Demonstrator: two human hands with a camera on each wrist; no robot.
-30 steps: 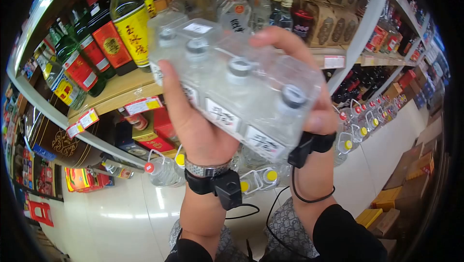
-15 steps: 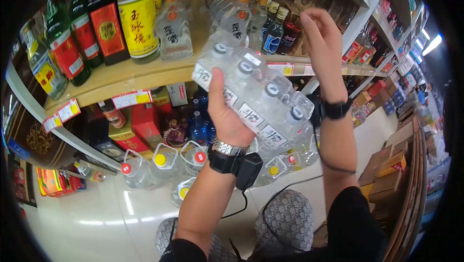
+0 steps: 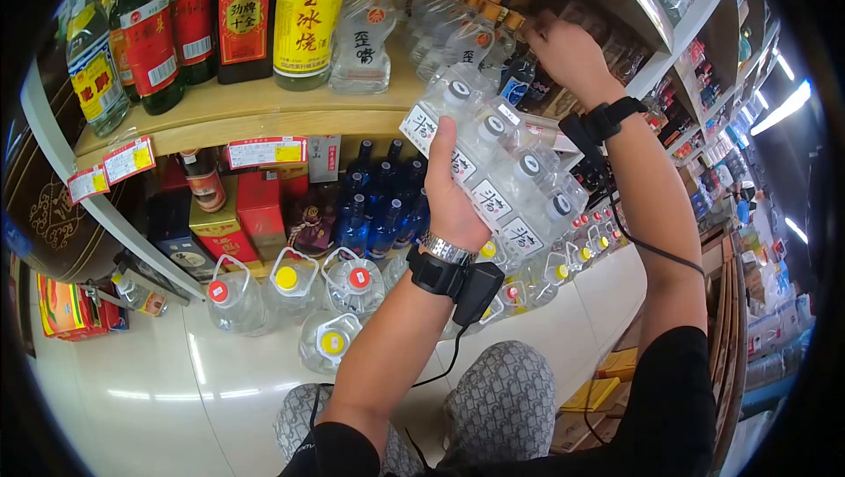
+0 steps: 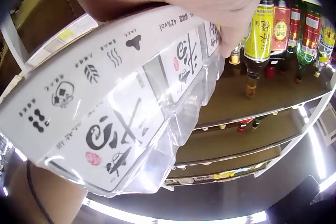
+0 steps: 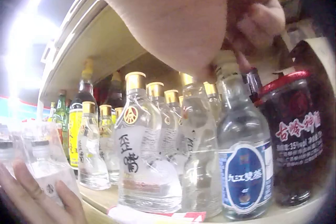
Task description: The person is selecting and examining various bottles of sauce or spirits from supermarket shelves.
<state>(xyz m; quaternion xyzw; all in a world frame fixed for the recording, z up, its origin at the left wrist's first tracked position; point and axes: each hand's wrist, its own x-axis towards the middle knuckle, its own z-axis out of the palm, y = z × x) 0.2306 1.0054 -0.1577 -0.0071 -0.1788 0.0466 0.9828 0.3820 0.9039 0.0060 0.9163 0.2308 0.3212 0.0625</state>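
Pack of four bottles [image 3: 491,200] tilted, off the shelf [image 3: 189,132], in front of its edge. Left hand [image 3: 453,204] grips it at one end, thumb over the labelled side. Right hand [image 3: 570,56] up at the bottle necks, fingers bent, just by the cap of a blue-labelled bottle [image 5: 244,176]; cannot tell whether it has hold of anything. Dark jar [image 5: 294,145] beside that bottle. Big jugs [image 3: 354,285] on the floor below.
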